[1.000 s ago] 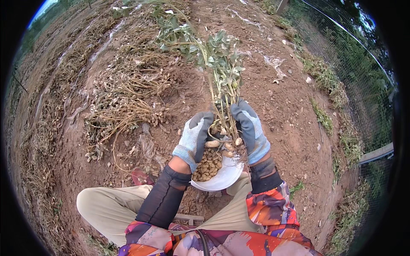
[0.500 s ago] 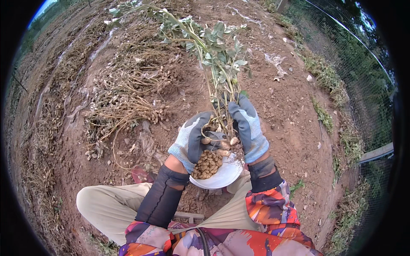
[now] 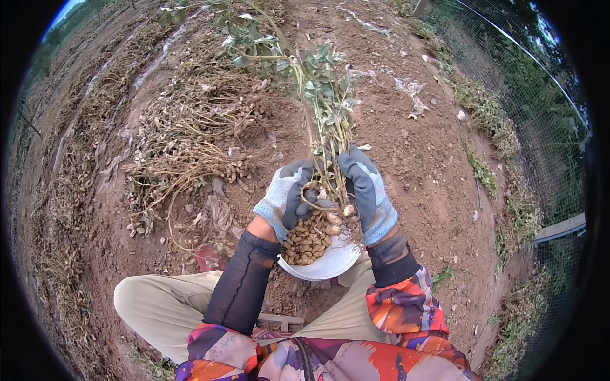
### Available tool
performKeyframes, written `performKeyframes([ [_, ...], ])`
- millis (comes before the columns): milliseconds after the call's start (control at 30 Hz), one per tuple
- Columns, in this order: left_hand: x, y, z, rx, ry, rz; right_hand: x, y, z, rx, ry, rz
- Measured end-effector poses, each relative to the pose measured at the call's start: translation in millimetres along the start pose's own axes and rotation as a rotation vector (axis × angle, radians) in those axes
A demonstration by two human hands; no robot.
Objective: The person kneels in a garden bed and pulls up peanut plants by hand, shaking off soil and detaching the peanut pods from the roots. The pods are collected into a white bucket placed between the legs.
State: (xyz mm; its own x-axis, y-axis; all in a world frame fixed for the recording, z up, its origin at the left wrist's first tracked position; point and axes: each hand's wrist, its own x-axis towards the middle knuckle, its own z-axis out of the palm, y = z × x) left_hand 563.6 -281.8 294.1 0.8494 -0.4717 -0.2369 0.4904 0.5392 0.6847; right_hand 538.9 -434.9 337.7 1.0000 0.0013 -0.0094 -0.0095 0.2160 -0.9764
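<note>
A peanut plant (image 3: 324,95) is held upright over a white bowl (image 3: 337,261), its leafy top pointing away from me. My right hand (image 3: 368,193), in a grey and light-blue work glove, is closed round the lower stems. On the other side my left hand (image 3: 286,193), gloved alike, has its fingers curled in among the roots; its fingertips are partly hidden. A few pale pods (image 3: 334,223) hang from the roots between both hands. Loose peanuts (image 3: 308,242) fill the left part of the bowl, just under my left hand.
Pulled peanut plants (image 3: 203,155) with pods lie heaped on the reddish soil at the left. Plastic film scraps (image 3: 412,92) lie farther off at the right. A wire mesh fence (image 3: 534,76) runs along the right side. My bent knee (image 3: 143,305) is beside the bowl.
The plant's leafy top has shifted a little left and lower. A pod that hung beside my left fingers no longer shows there. Both hands have stayed almost in place.
</note>
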Motion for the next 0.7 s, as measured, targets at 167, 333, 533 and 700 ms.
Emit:
performKeyframes([
  [167, 30.4, -23.9, -20.7, -0.045, 0.14, 0.099, -6.3, 3.1, 14.1, 0.252, -0.083, 0.008],
  [333, 44.2, -31.0, -43.2, 0.025, 0.191, 0.143, 2.0, 16.6, 16.5, 0.044, -0.045, -0.01],
  [533, 40.2, -10.5, -18.1, 0.579, 0.273, 0.199, -1.2, 14.2, 5.3, -0.046, -0.033, 0.034],
  [700, 49.3, -9.5, -53.7, 0.194, 0.456, 0.11, -10.7, -7.3, 0.0, -0.084, 0.03, 0.038],
])
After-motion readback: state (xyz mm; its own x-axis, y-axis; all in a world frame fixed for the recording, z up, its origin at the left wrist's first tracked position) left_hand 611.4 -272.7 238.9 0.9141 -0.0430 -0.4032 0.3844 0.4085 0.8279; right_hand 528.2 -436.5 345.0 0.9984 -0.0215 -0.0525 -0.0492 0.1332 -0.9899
